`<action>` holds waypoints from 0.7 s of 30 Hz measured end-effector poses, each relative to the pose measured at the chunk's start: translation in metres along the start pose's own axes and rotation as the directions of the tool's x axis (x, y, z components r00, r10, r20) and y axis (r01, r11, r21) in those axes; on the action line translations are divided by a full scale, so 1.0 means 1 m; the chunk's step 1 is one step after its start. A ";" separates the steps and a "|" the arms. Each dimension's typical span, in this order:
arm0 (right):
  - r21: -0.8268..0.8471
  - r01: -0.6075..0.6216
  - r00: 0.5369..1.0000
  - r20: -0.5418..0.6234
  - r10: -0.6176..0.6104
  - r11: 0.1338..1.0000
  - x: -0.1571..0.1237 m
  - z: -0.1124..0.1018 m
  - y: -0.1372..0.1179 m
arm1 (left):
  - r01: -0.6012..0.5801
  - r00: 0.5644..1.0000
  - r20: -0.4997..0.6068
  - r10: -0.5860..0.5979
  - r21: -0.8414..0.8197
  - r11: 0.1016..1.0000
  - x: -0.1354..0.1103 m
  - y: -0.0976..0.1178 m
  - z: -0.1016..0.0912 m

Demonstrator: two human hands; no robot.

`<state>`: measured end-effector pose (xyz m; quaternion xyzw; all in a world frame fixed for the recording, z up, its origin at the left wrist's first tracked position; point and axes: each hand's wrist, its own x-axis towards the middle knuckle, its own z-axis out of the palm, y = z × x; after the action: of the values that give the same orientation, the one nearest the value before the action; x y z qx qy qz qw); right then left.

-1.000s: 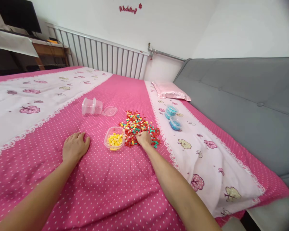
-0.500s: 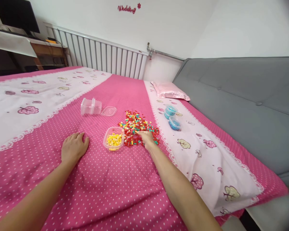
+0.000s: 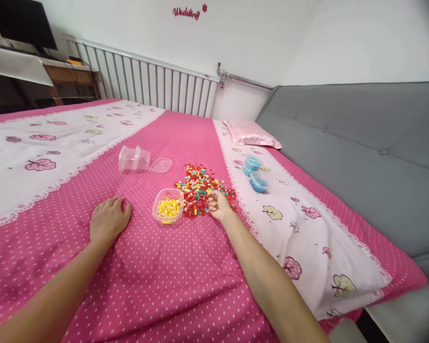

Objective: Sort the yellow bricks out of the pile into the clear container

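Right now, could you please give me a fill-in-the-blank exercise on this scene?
The tub nearest the right hand holds ___ beads.
The left hand lies flat on the ___ bedspread.
The two tubs by the sofa hold ___ beads.
Missing words: yellow; pink; blue.

The bed sheet (image 3: 171, 267) is hot pink with small white dots, crossed by white bands printed with pink and cream trees. The bead pile (image 3: 200, 186) mixes red, yellow, teal and white. Left of the pile, a clear tub (image 3: 168, 209) shows yellow pieces; right of it, two tubs (image 3: 255, 174) show blue.
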<state>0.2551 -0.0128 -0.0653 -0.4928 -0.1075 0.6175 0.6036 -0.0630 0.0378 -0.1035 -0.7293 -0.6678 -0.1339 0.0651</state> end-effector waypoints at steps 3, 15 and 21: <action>0.097 0.008 0.999 0.047 -0.012 0.995 -0.002 -0.001 -0.004 | 0.004 1.000 0.002 -0.004 -0.001 1.000 0.000 0.000 -0.001; 0.064 0.087 0.994 0.063 -0.091 0.994 0.001 -0.001 0.002 | 0.008 1.000 0.018 -0.008 0.003 1.000 -0.001 0.001 -0.002; -0.090 0.197 0.980 0.027 -0.195 0.976 0.002 0.002 0.010 | 0.000 1.000 0.011 0.000 -0.007 1.000 -0.001 0.000 -0.001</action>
<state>0.2479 -0.0131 -0.0725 -0.5016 -0.1896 0.5539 0.6370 -0.0633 0.0366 -0.1028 -0.7303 -0.6677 -0.1319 0.0589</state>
